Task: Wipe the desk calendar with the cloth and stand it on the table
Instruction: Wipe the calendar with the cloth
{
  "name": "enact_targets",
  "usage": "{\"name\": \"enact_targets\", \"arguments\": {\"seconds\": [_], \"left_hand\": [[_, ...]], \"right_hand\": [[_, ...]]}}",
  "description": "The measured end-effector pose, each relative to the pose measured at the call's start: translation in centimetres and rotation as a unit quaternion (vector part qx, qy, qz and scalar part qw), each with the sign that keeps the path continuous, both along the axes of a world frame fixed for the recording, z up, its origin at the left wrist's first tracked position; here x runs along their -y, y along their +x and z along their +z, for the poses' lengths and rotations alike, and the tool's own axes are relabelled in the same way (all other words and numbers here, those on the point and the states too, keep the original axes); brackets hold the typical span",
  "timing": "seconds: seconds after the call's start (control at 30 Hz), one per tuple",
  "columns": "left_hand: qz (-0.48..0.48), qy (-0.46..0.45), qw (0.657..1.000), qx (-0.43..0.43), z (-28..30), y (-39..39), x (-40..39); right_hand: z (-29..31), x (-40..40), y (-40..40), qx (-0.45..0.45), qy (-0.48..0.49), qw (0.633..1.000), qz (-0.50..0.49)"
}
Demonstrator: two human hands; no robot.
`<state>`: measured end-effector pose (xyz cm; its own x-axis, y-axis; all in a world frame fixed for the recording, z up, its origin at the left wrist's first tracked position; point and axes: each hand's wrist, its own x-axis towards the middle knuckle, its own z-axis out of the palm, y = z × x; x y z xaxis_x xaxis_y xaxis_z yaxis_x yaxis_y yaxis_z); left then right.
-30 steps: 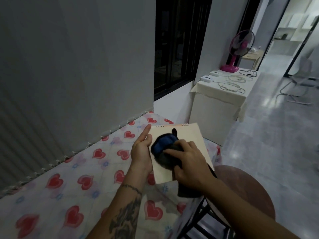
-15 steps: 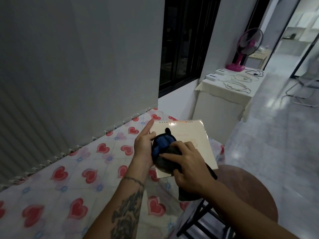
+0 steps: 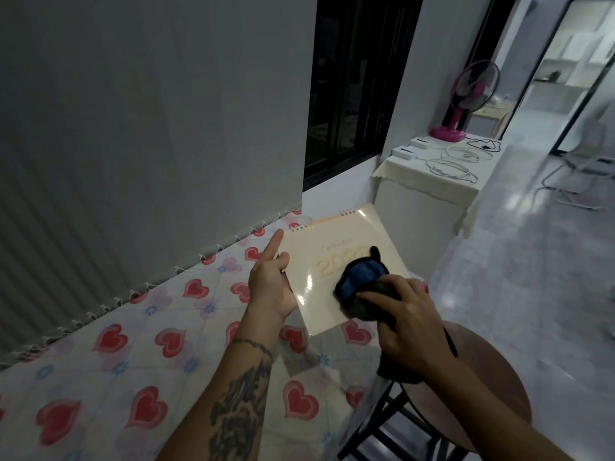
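Note:
A cream desk calendar [image 3: 327,251] with a spiral top edge and a glossy cover is held tilted above the table's right end. My left hand [image 3: 271,284] grips its left edge, index finger stretched along the side. My right hand [image 3: 404,324] presses a dark blue and black cloth [image 3: 361,286] against the cover's lower right part, hiding some of the printed year. The cloth's loose end hangs below my right wrist.
The table [image 3: 139,354] wears a heart-patterned cover and runs along a grey wall. A round brown stool [image 3: 492,390] stands under my right arm. Farther off, a white-draped side table [image 3: 429,181] holds a pink fan [image 3: 466,101], cables and small boxes.
The cloth in my right hand has slid from the cover's left-centre toward its lower right, uncovering the printed year. The calendar has tilted flatter, cover now facing up.

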<state>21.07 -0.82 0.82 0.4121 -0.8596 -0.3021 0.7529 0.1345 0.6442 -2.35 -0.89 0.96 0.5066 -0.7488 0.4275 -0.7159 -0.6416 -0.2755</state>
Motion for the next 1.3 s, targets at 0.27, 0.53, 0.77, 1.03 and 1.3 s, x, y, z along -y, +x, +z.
{"name": "enact_targets", "arguments": {"seconds": [0.27, 0.53, 0.77, 1.03, 1.3], "left_hand": [[-0.053, -0.073, 0.989, 0.121, 0.0, -1.0, -0.9], [-0.01, -0.093, 0.979, 0.181, 0.5, -2.4, -1.4], [0.05, -0.03, 0.992, 0.116, 1.0, -2.6, -1.4], [0.049, -0.024, 0.996, 0.073, 1.2, -1.3, -1.8], [0.003, -0.031, 0.993, 0.116, 1.6, -2.5, -1.5]], "right_hand": [[1.1, 0.8, 1.7, 0.017, 0.014, 0.996, -0.089], [2.9, 0.3, 3.3, 0.029, 0.08, 0.991, -0.102], [2.6, -3.4, 4.8, 0.002, 0.047, 0.996, 0.071], [1.9, -1.7, 1.6, 0.038, 0.069, 0.99, 0.115], [4.1, 3.1, 1.3, 0.018, 0.081, 0.992, -0.091]]}}
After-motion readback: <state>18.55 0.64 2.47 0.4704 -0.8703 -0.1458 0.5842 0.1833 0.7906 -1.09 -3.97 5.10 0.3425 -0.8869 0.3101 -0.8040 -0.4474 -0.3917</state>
